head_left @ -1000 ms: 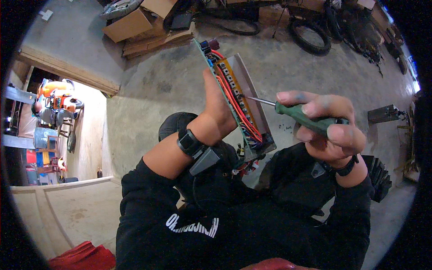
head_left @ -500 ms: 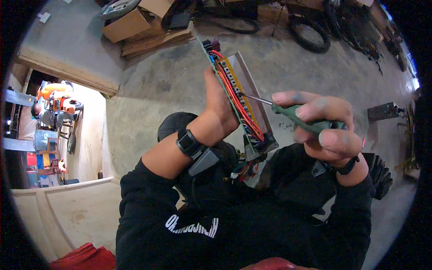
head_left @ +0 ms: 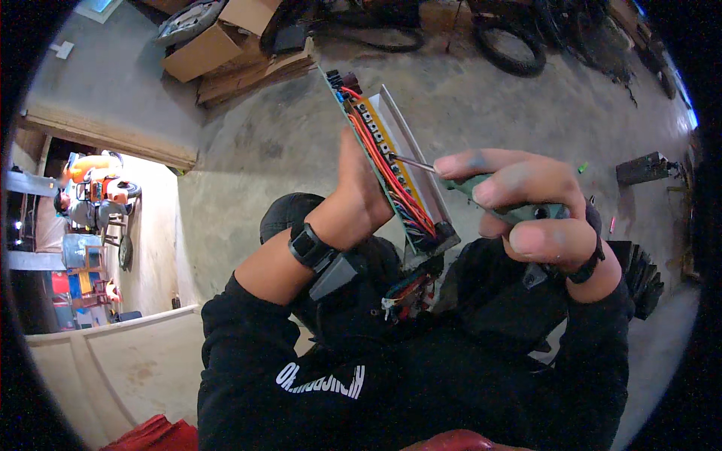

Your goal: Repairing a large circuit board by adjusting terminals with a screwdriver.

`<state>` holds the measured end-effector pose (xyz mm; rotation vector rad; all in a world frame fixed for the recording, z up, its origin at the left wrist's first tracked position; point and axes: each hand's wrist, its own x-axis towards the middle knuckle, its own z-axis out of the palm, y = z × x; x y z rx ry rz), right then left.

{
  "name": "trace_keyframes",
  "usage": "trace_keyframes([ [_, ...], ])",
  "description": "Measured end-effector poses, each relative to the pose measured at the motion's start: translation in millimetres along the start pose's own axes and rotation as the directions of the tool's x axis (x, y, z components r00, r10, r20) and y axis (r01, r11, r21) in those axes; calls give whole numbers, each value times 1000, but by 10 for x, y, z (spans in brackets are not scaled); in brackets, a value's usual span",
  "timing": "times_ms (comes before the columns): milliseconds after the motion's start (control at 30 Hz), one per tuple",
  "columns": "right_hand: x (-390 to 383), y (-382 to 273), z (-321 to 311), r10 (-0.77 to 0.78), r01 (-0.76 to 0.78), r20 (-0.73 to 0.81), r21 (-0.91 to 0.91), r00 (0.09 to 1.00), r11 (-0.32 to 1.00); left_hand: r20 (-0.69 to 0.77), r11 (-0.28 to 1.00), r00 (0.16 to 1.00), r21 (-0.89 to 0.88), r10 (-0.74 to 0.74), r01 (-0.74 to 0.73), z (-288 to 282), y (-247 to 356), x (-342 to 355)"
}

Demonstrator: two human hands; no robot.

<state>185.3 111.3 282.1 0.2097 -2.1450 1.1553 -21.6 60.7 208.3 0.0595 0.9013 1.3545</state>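
Still screwdriver (head_left: 481,188) tip on circuit board (head_left: 391,161)

I see left hand (head_left: 361,192) raised, palm turned away, wrist bent, fingers hidden. Right hand (head_left: 530,207) curled tight in a fist-like grip, thumb forward, forearm angled up.
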Motion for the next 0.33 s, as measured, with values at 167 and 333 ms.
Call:
trace_keyframes([
  [167, -31, 34, 33, -87, 84, -46, -73, 995, 994, 40, 989, 998, 139, 53, -58, -55, -34, -2],
  [333, -29, 81, 40, -147, 142, -47, -100, 988, 985, 59, 996, 998, 83, -13, 9, -90, -58, 14],
])
